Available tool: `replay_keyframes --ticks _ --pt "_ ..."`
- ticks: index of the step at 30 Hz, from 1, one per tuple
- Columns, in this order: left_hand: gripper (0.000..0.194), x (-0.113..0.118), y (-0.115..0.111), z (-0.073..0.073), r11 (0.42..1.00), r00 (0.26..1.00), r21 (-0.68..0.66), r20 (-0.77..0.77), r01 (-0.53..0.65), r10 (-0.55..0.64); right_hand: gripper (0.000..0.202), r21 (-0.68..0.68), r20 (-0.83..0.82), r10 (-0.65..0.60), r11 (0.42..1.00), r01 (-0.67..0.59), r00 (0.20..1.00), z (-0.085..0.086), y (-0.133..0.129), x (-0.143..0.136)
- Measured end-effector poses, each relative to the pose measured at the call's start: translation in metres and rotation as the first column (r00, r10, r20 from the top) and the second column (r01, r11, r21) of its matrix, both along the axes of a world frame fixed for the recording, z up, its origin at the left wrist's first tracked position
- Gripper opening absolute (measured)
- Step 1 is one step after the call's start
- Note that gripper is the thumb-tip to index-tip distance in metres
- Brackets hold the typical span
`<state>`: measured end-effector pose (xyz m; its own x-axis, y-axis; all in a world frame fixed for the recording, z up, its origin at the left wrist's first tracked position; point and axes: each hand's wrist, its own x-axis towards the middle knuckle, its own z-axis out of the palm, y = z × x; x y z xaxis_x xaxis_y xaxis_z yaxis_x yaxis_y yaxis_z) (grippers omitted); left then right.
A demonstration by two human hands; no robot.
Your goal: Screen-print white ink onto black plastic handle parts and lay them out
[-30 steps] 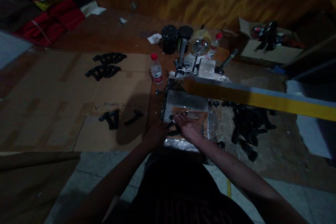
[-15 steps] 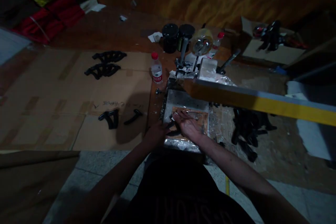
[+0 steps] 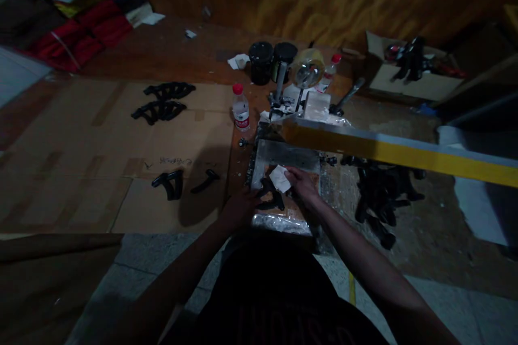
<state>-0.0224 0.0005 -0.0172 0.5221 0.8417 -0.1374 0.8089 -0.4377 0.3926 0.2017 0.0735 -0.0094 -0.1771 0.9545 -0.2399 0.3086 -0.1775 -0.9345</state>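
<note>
A white piece of paper or cloth is pinched in my right hand, above the metal plate. Below it, a black curved part lies on the brown board set on the plate. My left hand is at the left edge of the board, its fingertips at the black part; the dim light hides whether they grip it. More black parts lie on the cardboard to the left, and a pile of them is on the right.
A yellow-edged bar crosses above the bench on the right. Behind the plate stand a bottle with a red cap, dark jars, a clamp handle and a tape roll. An open carton sits at the back right.
My right hand has lifted off the board and drawn its fingers together, and the white piece now shows in it. More of the black part is visible. My left hand has barely moved.
</note>
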Motion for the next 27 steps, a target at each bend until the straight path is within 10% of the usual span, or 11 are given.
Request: replay_keyframes --ticks 4,10,17,27 --pt "0.035 0.0 0.0 0.001 1.0 1.0 0.006 0.006 0.029 -0.029 0.043 -0.062 -0.145 0.059 0.996 -0.069 0.988 -0.012 -0.001 -0.013" --pt "0.035 -0.001 0.001 0.004 0.999 0.998 0.005 -0.03 0.05 -0.049 0.03 0.15 0.288 0.141 0.97 -0.19 0.947 -0.006 0.014 -0.037" --pt "0.028 0.015 0.004 0.03 0.999 0.998 -0.006 0.055 0.033 -0.033 0.038 0.23 0.169 -0.299 0.938 0.258 0.939 0.017 0.015 0.042" --pt "0.032 0.165 0.072 0.037 0.965 0.9 0.161 0.355 0.209 -0.255 0.058 0.098 0.141 -0.895 0.437 0.894 0.422 0.063 -0.044 0.18"
